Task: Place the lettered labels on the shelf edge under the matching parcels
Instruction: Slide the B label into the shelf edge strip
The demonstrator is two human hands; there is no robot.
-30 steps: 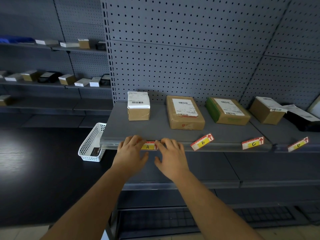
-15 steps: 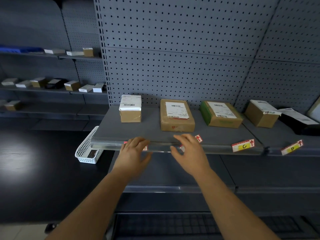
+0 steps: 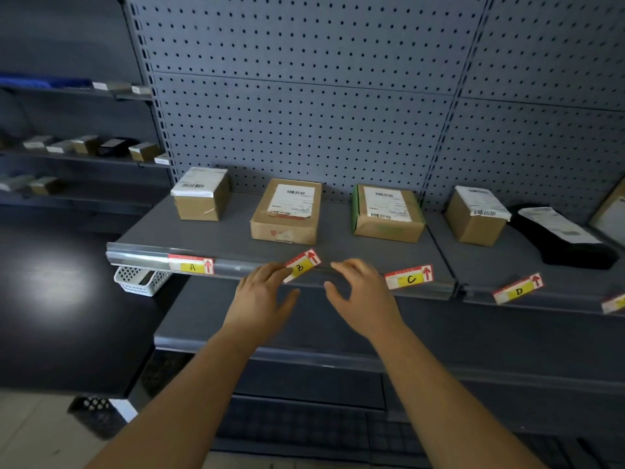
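Note:
Label A point(image 3: 191, 264) sits flat in the clear strip of the shelf edge point(image 3: 142, 257), below the small parcel point(image 3: 201, 194). Label B point(image 3: 302, 265) lies tilted on the edge under the flat brown parcel point(image 3: 287, 211). The fingertips of my left hand point(image 3: 267, 296) touch label B's left end, thumb spread apart. Just right of label B hovers my right hand point(image 3: 358, 292), fingers relaxed and holding nothing. Labels C point(image 3: 409, 277) and D point(image 3: 517, 289) lie askew under the green-sided parcel point(image 3: 387, 213) and a small box point(image 3: 475, 214).
A black bag parcel point(image 3: 561, 238) lies at the right end, with another label point(image 3: 614, 302) at the frame edge. A white perforated basket point(image 3: 140, 280) stands on a dark table point(image 3: 50, 316) to the left. A lower shelf point(image 3: 473, 336) juts out beneath my hands.
Both hands have moved right along the shelf edge, from label A to label B. Label A is uncovered and lies flat in the strip.

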